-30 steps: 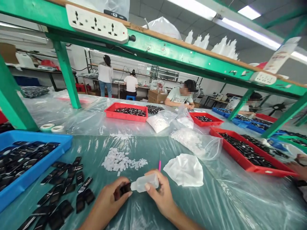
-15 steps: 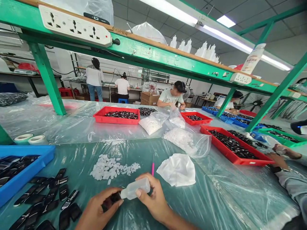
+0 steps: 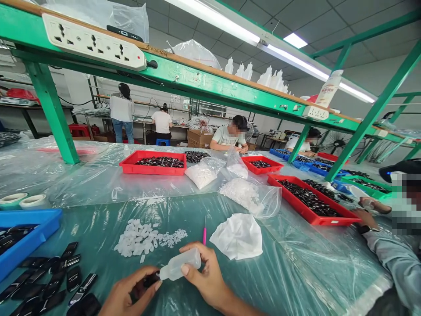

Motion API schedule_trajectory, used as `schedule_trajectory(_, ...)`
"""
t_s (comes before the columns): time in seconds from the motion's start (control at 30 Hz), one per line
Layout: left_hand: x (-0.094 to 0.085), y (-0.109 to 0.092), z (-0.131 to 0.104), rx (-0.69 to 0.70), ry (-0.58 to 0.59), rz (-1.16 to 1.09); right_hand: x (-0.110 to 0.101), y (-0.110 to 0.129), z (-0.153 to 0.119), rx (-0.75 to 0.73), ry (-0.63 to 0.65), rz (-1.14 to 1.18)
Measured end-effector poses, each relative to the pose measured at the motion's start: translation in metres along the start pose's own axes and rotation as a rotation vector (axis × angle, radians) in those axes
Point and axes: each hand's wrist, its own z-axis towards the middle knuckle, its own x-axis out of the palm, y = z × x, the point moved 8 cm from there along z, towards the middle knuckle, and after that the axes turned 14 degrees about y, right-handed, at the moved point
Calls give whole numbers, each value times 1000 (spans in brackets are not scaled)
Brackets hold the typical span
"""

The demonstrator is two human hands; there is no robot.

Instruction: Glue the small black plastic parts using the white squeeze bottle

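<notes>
My right hand [image 3: 208, 278] is closed around a small translucent squeeze bottle [image 3: 180, 264], tilted so its nozzle end points left and down. My left hand [image 3: 131, 292] pinches a small shiny black part [image 3: 151, 279], mostly hidden by the fingers. The nozzle meets the black part or sits right beside it; which one I cannot tell. Beyond the hands lie a pile of translucent white pieces [image 3: 136, 237] and a heap of smaller white bits [image 3: 173, 237]. A pink-handled needle tool [image 3: 204, 235] and a white cloth [image 3: 237, 237] lie to their right.
Loose black parts [image 3: 54, 276] lie at left near a blue tray [image 3: 39, 232]. Red trays [image 3: 153, 168] of black parts and clear bags of white pieces [image 3: 243, 193] stand farther back. A green shelf frame [image 3: 184, 77] spans above. A co-worker's sleeve [image 3: 390, 252] is at the right.
The view has turned a little to the right, so most things sit farther left. Both hands keep their hold, the bottle's nozzle still at the black part.
</notes>
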Motion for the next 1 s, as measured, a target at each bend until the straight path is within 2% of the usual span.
schedule_trajectory(0.2, 3, -8, 1, 18, 135, 13, -2, -9, -2, 60, -13, -4)
schedule_trajectory(0.43, 2, -21, -9, 29, 98, -93, 1, -21, -7, 149, 61, 74)
schedule_trajectory(0.67, 0, -23, -14, 50, 90, -164, -6, -33, -11, 259, 29, 31)
schedule_trajectory(0.9, -1, -21, -14, 77, 74, -153, -2, -27, -14, 262, -30, 84)
schedule_trajectory(1.0, -3, -21, -14, 74, 65, -117, 0, -25, -13, 266, -15, 57)
